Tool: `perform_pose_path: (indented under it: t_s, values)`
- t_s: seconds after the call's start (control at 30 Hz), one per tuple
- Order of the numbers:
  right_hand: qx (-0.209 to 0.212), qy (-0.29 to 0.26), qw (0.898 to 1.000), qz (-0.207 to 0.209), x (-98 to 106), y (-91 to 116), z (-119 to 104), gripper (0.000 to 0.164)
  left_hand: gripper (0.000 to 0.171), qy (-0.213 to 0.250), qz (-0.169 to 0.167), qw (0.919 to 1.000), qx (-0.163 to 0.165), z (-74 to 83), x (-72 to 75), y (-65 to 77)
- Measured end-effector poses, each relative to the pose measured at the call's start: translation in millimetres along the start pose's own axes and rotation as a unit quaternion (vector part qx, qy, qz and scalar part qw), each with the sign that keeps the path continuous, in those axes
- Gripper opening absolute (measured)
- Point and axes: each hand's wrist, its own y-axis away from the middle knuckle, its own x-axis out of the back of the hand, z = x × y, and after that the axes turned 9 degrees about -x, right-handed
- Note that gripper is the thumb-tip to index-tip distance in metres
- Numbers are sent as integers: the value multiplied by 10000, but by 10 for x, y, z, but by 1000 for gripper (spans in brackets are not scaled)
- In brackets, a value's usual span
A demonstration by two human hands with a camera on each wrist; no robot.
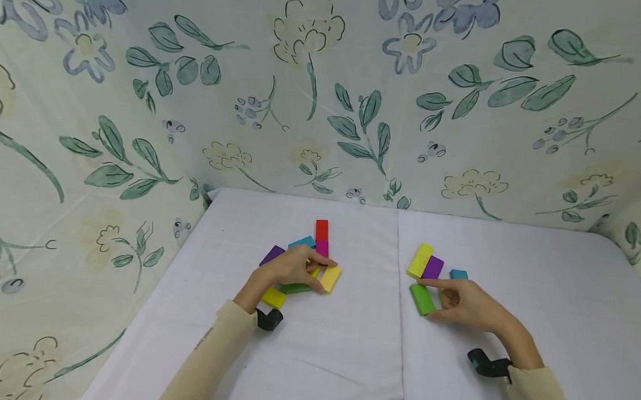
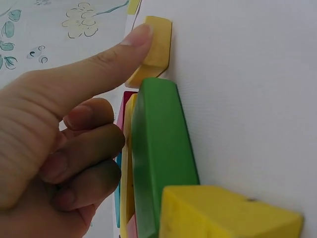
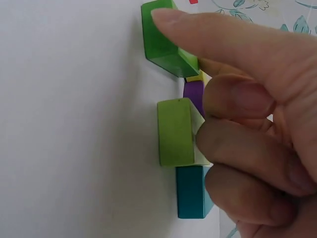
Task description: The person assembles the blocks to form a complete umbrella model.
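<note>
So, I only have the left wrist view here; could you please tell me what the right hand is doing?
Observer: The right hand pinches a bright green, wooden-looking rectangular block between thumb and index finger.
Operator: Thank you; is there another block close to that hand's curled fingers?
Observer: Yes, the right wrist view shows a lime-green, wooden-looking rectangular block there.
Operator: And which block around the left hand lies farthest from the person, please?
Observer: In the head view, it is a red, wooden-looking rectangular block.
</note>
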Motion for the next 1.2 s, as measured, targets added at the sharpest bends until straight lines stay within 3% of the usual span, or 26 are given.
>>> perform_pose_path:
  t_s: [0.47,0.93,1.2]
  values:
    - [-341,-242,9989,204,-57,13,-13,70,53,-35,143,9998,-140,-14,-59,-62]
    - [-161,-724,9972,41,-61,36,32,73,57,-26,43,9997,-241,-30,-70,-66]
    - [-23,-699,9975,134,-111,38,25,70,50,-299,235,9990,-224,-30,-99,-69]
